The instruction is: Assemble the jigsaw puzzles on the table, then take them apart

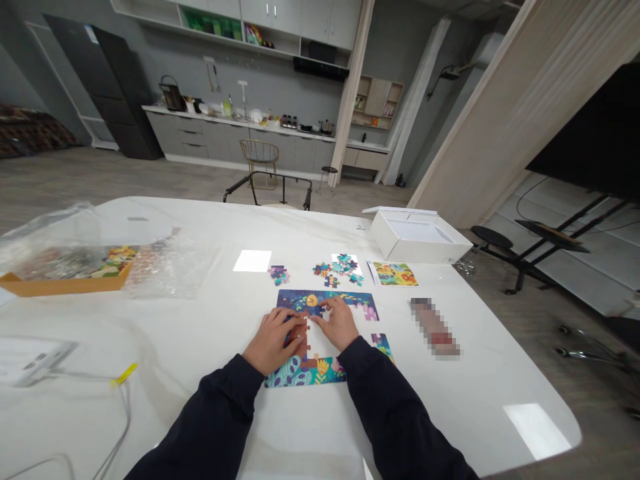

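Note:
A partly assembled jigsaw puzzle lies on the white table in front of me, with a blue night-scene top edge and a white gap in the middle. My left hand rests on its left side, fingers stretched over the brown part and thumb apart. At the gap's upper edge, my right hand pinches a dark blue puzzle piece between thumb and fingers; its outline is partly covered. A separate joined section sits at the right. Beyond the puzzle are a pile of loose pieces and a small cluster.
A picture card and an open white box are at the back right. A blurred-out item lies on the right. Leftward are an orange tray, clear plastic wrapping, a white device and cables.

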Demonstrator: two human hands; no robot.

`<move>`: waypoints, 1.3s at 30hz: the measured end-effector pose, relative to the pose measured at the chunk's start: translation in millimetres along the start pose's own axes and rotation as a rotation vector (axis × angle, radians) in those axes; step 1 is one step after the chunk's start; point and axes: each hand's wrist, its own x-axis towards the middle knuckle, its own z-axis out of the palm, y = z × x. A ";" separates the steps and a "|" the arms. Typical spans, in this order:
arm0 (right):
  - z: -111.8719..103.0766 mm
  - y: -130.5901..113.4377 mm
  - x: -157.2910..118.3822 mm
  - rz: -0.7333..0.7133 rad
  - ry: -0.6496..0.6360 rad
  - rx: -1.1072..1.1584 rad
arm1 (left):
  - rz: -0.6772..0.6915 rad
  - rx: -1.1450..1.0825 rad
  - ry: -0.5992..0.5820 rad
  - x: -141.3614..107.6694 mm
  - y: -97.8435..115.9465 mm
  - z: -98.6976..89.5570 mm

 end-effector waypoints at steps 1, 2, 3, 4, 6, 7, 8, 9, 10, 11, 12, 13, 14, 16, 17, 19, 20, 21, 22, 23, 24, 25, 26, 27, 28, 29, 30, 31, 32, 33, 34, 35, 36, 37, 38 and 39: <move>-0.4 -0.8 0.3 -0.001 -0.012 0.002 | 0.000 -0.002 -0.001 0.1 0.1 -0.1; -0.7 -1.5 0.6 -0.004 -0.023 0.005 | 0.001 -0.004 -0.001 0.2 0.2 -0.3; -1.0 -2.1 0.8 -0.008 -0.034 0.006 | 0.004 -0.006 -0.001 0.3 0.3 -0.4; -1.3 -2.6 0.9 -0.011 -0.042 0.005 | 0.006 -0.008 -0.001 0.4 0.3 -0.5; -1.5 -3.2 0.8 -0.009 -0.054 -0.009 | 0.006 -0.010 -0.003 0.7 0.4 -0.6; -1.5 -3.3 0.8 -0.007 -0.059 -0.021 | 0.005 -0.011 -0.004 0.7 0.4 -0.6; -1.4 -3.4 0.7 -0.005 -0.065 -0.033 | 0.003 -0.010 -0.006 0.8 0.5 -0.6; -1.1 -3.4 0.6 -0.002 -0.071 -0.043 | 0.001 -0.008 -0.010 0.8 0.7 -0.7; -0.8 -3.5 0.6 0.000 -0.077 -0.052 | -0.002 -0.007 -0.012 0.9 0.9 -0.9; -0.5 -3.5 0.5 0.001 -0.083 -0.057 | -0.003 -0.005 -0.013 0.9 1.1 -1.1; -0.2 -3.4 0.5 0.002 -0.086 -0.060 | -0.005 -0.005 -0.015 0.9 1.5 -1.3; 0.1 -3.4 0.6 0.003 -0.087 -0.063 | -0.007 -0.005 -0.015 0.9 1.8 -1.6; 0.3 -3.3 0.6 0.002 -0.087 -0.065 | -0.010 -0.005 -0.014 0.9 2.0 -1.8; 0.6 -3.0 0.9 0.000 -0.089 -0.072 | -0.011 -0.008 -0.014 0.9 2.3 -2.0; 0.7 -2.8 1.1 -0.003 -0.091 -0.075 | -0.012 -0.008 -0.014 1.0 2.4 -2.1; 0.7 -2.3 1.3 -0.010 -0.093 -0.077 | -0.013 -0.006 -0.010 1.1 2.6 -2.2; 0.8 -2.0 1.4 -0.013 -0.092 -0.075 | -0.013 -0.004 -0.007 1.2 2.8 -2.3; 0.8 -1.8 1.5 -0.016 -0.092 -0.073 | -0.012 -0.003 -0.005 1.2 3.0 -2.4; 0.8 -1.6 1.4 -0.017 -0.091 -0.069 | -0.010 -0.004 -0.002 1.1 3.2 -2.5; 0.8 -1.5 1.4 -0.017 -0.092 -0.065 | -0.008 -0.005 -0.002 0.8 3.1 -2.4; 0.7 -1.5 1.3 -0.017 -0.093 -0.061 | -0.004 -0.008 -0.003 0.5 2.6 -2.1; 0.5 -1.5 1.2 -0.017 -0.093 -0.057 | -0.003 -0.010 -0.004 0.0 1.6 -1.4; 0.3 -1.5 1.1 -0.017 -0.092 -0.052 | -0.002 -0.010 -0.005 -0.6 0.0 -0.3; 0.0 -1.6 1.0 -0.018 -0.089 -0.047 | -0.002 -0.009 -0.005 -1.0 -1.8 0.9; -0.2 -1.7 0.9 -0.019 -0.085 -0.042 | -0.002 -0.008 -0.002 -1.1 -3.3 1.8; -0.4 -1.8 0.8 -0.020 -0.080 -0.037 | 0.001 -0.012 0.004 -0.7 -3.9 1.9; -0.5 -1.8 0.7 -0.019 -0.071 -0.032 | 0.008 -0.026 0.018 0.5 -2.6 0.5; -0.4 -1.7 0.7 -0.016 -0.060 -0.026 | 0.020 -0.055 0.042 2.3 1.7 -3.0; -0.2 -1.5 0.7 -0.011 -0.046 -0.017 | 0.035 -0.103 0.080 4.8 10.0 -9.3; 0.2 -1.3 0.8 -0.005 -0.028 -0.004 | 0.054 -0.171 0.127 7.6 22.8 -18.6; 0.7 -0.9 1.1 0.003 -0.010 0.013 | 0.078 -0.261 0.179 10.2 40.2 -31.1; 1.1 -0.5 1.3 0.013 0.008 0.034 | 0.095 -0.363 0.231 12.0 61.8 -46.2; 1.5 0.0 1.6 0.026 0.023 0.058 | 0.123 -0.478 0.253 12.5 86.2 -63.5; 1.6 0.4 1.9 0.041 0.036 0.083 | 0.169 -0.605 0.221 11.5 111.7 -81.8; 1.5 0.7 2.1 0.059 0.047 0.107 | 0.223 -0.730 0.176 8.6 136.3 -100.2; 1.1 0.9 2.2 0.077 0.055 0.128 | 0.246 -0.833 0.153 4.0 157.9 -117.6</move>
